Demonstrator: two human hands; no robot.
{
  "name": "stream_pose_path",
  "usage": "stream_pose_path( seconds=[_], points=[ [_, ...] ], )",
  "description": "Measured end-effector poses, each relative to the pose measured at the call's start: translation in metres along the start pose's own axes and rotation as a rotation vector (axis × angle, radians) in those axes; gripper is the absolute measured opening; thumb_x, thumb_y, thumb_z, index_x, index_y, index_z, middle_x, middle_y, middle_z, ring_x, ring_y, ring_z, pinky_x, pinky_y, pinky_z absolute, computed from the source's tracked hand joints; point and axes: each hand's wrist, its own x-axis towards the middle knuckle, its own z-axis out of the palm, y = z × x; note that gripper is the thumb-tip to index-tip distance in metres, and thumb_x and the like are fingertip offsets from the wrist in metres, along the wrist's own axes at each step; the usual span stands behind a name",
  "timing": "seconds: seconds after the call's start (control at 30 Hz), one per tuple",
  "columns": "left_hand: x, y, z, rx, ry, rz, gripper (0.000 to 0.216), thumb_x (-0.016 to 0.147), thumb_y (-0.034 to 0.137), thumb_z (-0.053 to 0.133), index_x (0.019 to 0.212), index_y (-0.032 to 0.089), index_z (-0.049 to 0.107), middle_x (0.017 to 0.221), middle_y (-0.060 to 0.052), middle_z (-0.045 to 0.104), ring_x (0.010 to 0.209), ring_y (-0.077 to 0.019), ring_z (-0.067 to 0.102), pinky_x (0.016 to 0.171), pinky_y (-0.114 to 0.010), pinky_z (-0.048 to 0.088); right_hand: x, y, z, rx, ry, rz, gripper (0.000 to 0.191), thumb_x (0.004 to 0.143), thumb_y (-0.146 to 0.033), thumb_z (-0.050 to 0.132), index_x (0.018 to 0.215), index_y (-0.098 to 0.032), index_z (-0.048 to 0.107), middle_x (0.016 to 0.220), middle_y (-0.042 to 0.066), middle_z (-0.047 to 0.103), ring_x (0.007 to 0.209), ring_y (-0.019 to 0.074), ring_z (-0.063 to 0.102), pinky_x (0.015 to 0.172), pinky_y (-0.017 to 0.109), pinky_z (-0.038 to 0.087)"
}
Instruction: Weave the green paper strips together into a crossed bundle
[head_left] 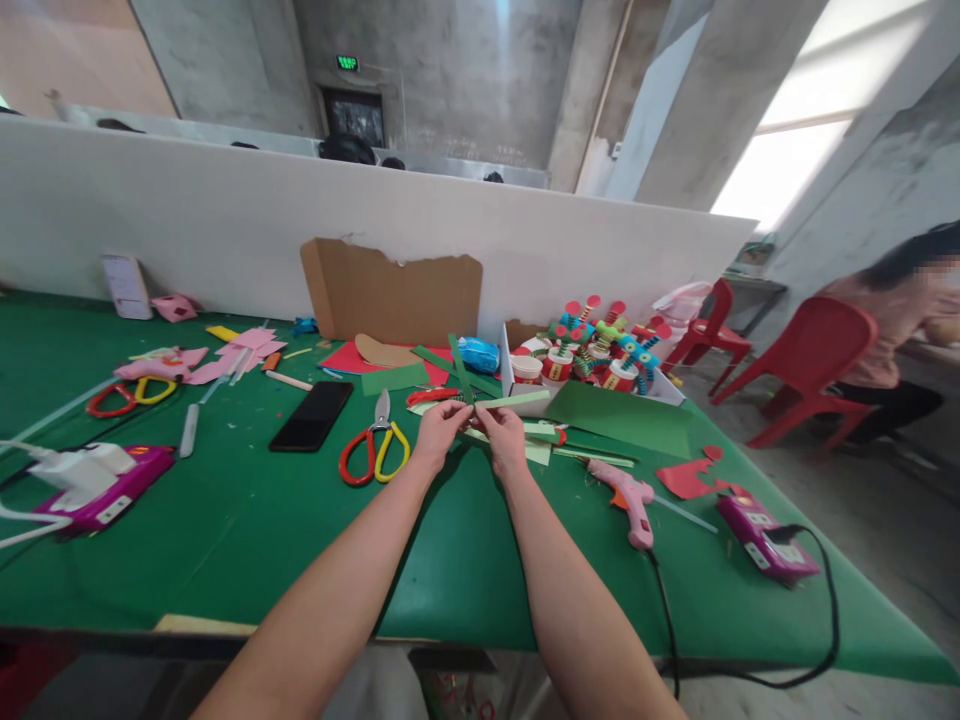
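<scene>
My left hand (441, 430) and my right hand (501, 432) meet above the middle of the green table, fingers pinched close together. Between them they hold paper strips: a dark green strip (460, 368) points up and away, and a light green strip (521, 401) reaches out to the right. Where the strips meet is partly hidden by my fingertips. Left of my left hand lie scissors (375, 440) with one red and one yellow handle. More green paper strips and a red-handled tool (433, 397) lie just beyond my hands.
A pink glue gun (628, 498) and a purple power strip (766, 540) lie right; a black phone (311, 416) and another power strip (112, 488) lie left. A white box (525, 402) of paper figures stands behind, near cardboard (397, 290). A person (877, 330) sits far right.
</scene>
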Motion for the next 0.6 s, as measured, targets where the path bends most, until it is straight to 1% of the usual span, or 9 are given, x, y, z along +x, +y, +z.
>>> stream_pose_path(
  seconds=[0.13,0.23,0.33,0.4,0.5,0.6],
  points=[
    [0.0,0.0002,-0.0004,0.01,-0.012,-0.016,0.04,0.052,0.05,0.079,0.067,0.016,0.064,0.057,0.002,0.057,0.053,-0.0099,0.049,0.053,-0.023,0.039,0.0005,0.0006,-0.0015,-0.029,0.009,-0.002,0.026,0.057,-0.037,0.078,0.071,-0.017,0.068,0.064,0.0,0.067,0.059,0.0123,0.057,0.066,0.029,0.051],
    [-0.0011,0.0008,0.0003,0.036,-0.053,-0.023,0.043,0.053,0.054,0.078,0.065,0.016,0.061,0.058,0.002,0.057,0.054,-0.0101,0.05,0.053,-0.022,0.038,0.0006,0.0013,-0.0024,-0.046,-0.031,0.003,0.026,0.057,-0.038,0.078,0.07,-0.017,0.067,0.064,0.0,0.066,0.059,0.0122,0.057,0.066,0.029,0.051],
    [-0.0011,0.001,-0.0007,0.086,-0.05,0.015,0.043,0.056,0.054,0.076,0.059,0.016,0.057,0.054,0.003,0.053,0.052,-0.0088,0.045,0.051,-0.021,0.034,0.0,0.0012,-0.0017,-0.045,-0.033,-0.001,0.028,0.059,-0.039,0.078,0.074,-0.018,0.066,0.064,-0.002,0.064,0.059,0.0111,0.057,0.066,0.028,0.051],
    [-0.0006,0.0009,-0.0018,0.113,-0.037,0.047,0.042,0.058,0.052,0.074,0.056,0.016,0.054,0.051,0.004,0.049,0.051,-0.0081,0.042,0.049,-0.021,0.032,-0.0013,0.0003,-0.0002,-0.051,-0.022,-0.009,0.031,0.061,-0.041,0.077,0.08,-0.019,0.066,0.068,-0.002,0.065,0.061,0.011,0.057,0.066,0.027,0.051],
    [-0.0003,0.0011,-0.0023,0.106,-0.049,0.05,0.039,0.059,0.05,0.073,0.056,0.016,0.056,0.05,0.004,0.049,0.051,-0.0086,0.042,0.05,-0.022,0.033,-0.0035,-0.0006,0.0024,-0.101,-0.088,0.004,0.033,0.061,-0.041,0.077,0.084,-0.019,0.068,0.078,0.0,0.068,0.068,0.012,0.06,0.071,0.027,0.05],
    [-0.0012,0.0016,-0.0012,0.075,-0.056,0.023,0.035,0.058,0.047,0.073,0.057,0.016,0.058,0.051,0.004,0.051,0.051,-0.009,0.042,0.051,-0.022,0.035,-0.0042,0.0018,0.0032,-0.121,-0.165,0.033,0.034,0.06,-0.04,0.079,0.083,-0.017,0.07,0.077,0.001,0.069,0.068,0.0122,0.06,0.074,0.028,0.049]
  ],
)
